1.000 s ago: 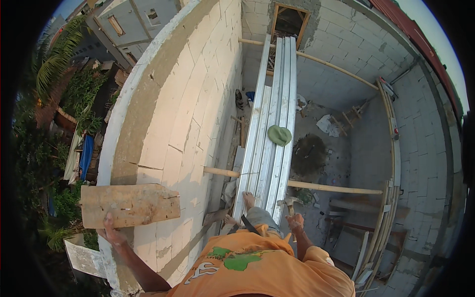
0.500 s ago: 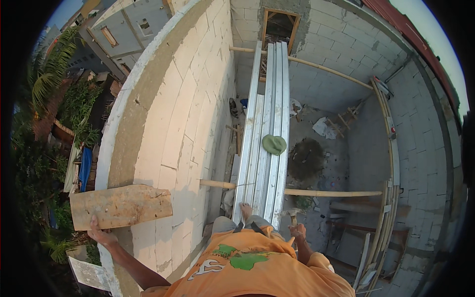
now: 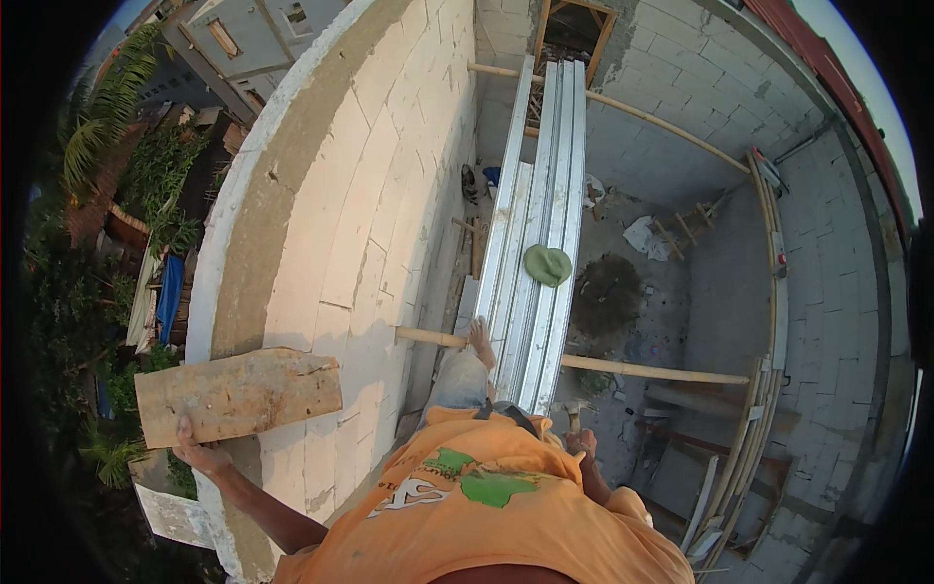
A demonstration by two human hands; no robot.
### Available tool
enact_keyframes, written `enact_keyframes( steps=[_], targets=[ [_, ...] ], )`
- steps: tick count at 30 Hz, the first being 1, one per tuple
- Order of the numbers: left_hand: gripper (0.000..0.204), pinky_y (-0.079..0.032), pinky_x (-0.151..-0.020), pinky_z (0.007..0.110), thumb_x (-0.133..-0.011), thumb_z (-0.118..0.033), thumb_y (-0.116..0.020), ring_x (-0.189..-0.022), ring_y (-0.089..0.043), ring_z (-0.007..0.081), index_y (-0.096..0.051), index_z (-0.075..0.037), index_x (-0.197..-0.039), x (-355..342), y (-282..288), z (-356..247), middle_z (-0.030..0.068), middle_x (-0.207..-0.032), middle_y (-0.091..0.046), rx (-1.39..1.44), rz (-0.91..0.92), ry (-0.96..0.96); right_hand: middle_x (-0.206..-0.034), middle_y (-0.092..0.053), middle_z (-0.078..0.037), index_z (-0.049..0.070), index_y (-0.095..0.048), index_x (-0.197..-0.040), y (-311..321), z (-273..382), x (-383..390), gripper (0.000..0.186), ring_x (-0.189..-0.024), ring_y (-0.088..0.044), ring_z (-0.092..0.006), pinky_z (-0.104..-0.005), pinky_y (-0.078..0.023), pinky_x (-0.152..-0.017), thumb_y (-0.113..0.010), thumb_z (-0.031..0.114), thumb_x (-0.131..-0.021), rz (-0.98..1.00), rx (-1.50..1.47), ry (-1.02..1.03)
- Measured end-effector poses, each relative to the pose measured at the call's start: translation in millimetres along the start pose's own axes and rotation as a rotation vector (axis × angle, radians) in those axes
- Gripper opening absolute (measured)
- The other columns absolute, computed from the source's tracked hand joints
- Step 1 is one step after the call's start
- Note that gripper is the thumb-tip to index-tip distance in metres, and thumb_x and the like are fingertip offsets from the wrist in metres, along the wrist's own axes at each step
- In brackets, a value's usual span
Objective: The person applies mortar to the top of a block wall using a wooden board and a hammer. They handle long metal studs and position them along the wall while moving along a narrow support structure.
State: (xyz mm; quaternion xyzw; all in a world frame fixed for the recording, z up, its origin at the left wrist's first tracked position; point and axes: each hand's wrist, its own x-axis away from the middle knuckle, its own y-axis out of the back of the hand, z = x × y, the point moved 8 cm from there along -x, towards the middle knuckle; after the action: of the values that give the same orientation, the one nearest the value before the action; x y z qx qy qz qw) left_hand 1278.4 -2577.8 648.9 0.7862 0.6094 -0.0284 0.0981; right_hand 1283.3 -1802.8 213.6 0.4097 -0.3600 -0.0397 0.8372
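Note:
At the left, my left hand (image 3: 202,454) grips the lower edge of a worn, stained wooden board (image 3: 243,394), thumb on its face. The board lies across the top of the block wall (image 3: 248,302). On the right, close to my body, my right hand (image 3: 582,444) is closed around the handle of a hammer (image 3: 574,407), its head upward. My bare foot (image 3: 481,343) is at the left side of long silvery metal channels (image 3: 530,360) laid side by side. A green cap (image 3: 547,265) rests on these channels.
Bamboo poles (image 3: 671,372) span the room beneath the channels. Far below, the floor holds a dark sand pile (image 3: 608,292) and white sacks (image 3: 646,238). More poles (image 3: 754,457) line the right wall. Outside the left wall is a drop to trees (image 3: 97,292). A wood-framed opening (image 3: 574,29) is ahead.
My foot has stepped forward along the left of the channels, and my view has shifted a little. The board and the hammer stay in my hands.

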Motion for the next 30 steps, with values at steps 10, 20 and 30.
enact_keyframes(
  steps=[10,20,30],
  targets=[
    [0.062,-0.054,-0.081,0.042,-0.082,-0.035,-0.064,-0.098,-0.062,0.0271,-0.047,0.005,-0.126,4.8,-1.9,4.5,0.0177,-0.112,-0.057,0.092,-0.076,0.015,-0.095,-0.069,-0.024,-0.004,-0.07,-0.091,12.7,52.6,-91.2,0.043,-0.092,-0.069,-0.0332,-0.0416,-0.052,-0.075,-0.075,0.037,-0.077,0.204,0.199,-0.278],
    [0.056,-0.051,-0.081,0.042,-0.082,-0.037,-0.065,-0.097,-0.058,0.0244,-0.051,0.001,-0.12,-3.3,22.6,19.0,0.0138,-0.11,-0.055,0.003,-0.081,-0.027,-0.09,-0.069,-0.023,-0.002,-0.069,-0.088,80.3,207.1,-214.3,0.041,-0.091,-0.068,-0.0344,-0.0418,-0.052,-0.077,-0.075,0.035,-0.072,0.064,0.128,-0.025],
    [0.051,-0.049,-0.082,0.042,-0.083,-0.04,-0.064,-0.098,-0.056,0.0226,-0.053,-0.002,-0.115,0.6,17.5,22.7,0.01,-0.105,-0.055,0.04,-0.109,0.024,-0.092,-0.069,-0.024,-0.004,-0.069,-0.087,88.1,241.4,-234.9,0.035,-0.093,-0.068,-0.0378,-0.0423,-0.053,-0.079,-0.072,0.029,-0.074,0.087,0.073,-0.135]
  ],
)
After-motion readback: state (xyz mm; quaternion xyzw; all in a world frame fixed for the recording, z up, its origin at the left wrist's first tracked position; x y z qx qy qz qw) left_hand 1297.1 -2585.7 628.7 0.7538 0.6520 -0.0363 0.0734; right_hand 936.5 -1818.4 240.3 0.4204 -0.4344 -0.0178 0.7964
